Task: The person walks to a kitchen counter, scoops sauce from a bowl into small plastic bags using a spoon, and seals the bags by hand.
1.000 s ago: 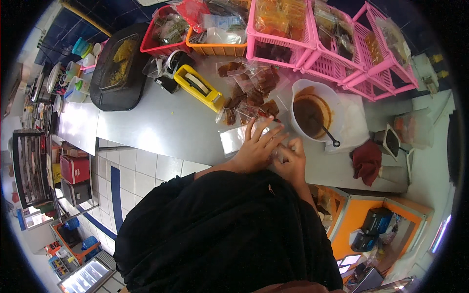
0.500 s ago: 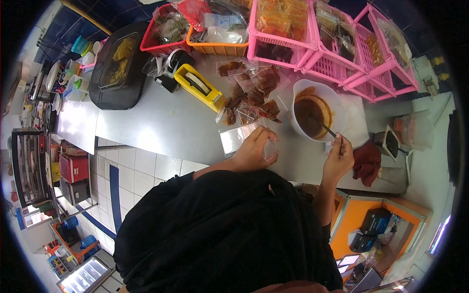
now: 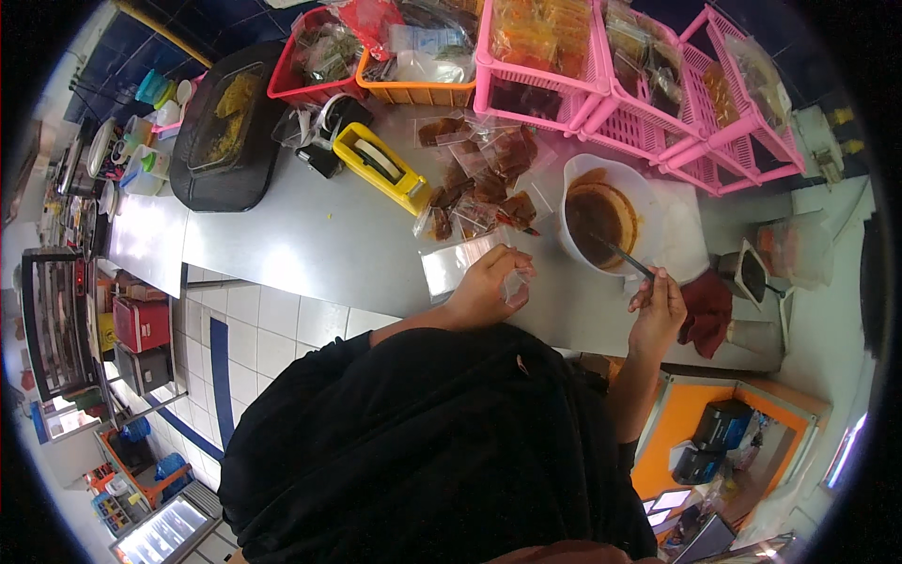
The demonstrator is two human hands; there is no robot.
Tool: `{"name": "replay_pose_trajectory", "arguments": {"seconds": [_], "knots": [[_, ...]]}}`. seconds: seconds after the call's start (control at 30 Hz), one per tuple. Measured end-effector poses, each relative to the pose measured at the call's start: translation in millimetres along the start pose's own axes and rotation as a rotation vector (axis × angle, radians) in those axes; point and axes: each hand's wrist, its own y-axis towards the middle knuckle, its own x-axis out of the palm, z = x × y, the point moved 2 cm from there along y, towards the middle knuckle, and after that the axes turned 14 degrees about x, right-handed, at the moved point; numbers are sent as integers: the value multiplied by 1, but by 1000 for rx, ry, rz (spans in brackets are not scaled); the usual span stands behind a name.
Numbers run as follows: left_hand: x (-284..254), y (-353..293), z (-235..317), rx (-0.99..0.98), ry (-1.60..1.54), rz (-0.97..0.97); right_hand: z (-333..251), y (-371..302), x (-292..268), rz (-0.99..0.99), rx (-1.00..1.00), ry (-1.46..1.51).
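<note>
My right hand (image 3: 658,308) grips the end of a dark-handled spoon (image 3: 631,261), whose far end reaches into a white plastic bowl (image 3: 648,202). Brown sauce (image 3: 590,216) coats the bowl's inside. In my left hand (image 3: 489,287), curled fingers hold a small clear plastic bag (image 3: 515,284) close to the counter's front edge. Beside that hand lie flat clear bags (image 3: 449,268). Just beyond them is a loose pile of sauce-filled sachets (image 3: 489,179).
A yellow tape dispenser (image 3: 381,169) stands left of the sachets. Pink baskets (image 3: 587,120), an orange basket (image 3: 418,92) and a red basket (image 3: 319,89) line the back. A black lidded tray (image 3: 225,141) sits farther left, a maroon cloth (image 3: 705,315) at right.
My right hand has shifted slightly down and right, drawing the spoon partly back across the bowl's rim. My left hand's fingers have closed in a little around the small bag.
</note>
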Motion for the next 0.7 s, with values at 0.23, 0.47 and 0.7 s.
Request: {"name": "replay_pose_trajectory", "arguments": {"seconds": [0.23, 0.47, 0.7], "knots": [[-4, 1, 2, -17, 13, 42, 11, -3, -8, 57, 32, 303], [-5, 2, -1, -35, 3, 79, 19, -9, -3, 71, 87, 427], [-14, 19, -1, -147, -54, 176, 24, -19, 2, 44, 110, 536]]}}
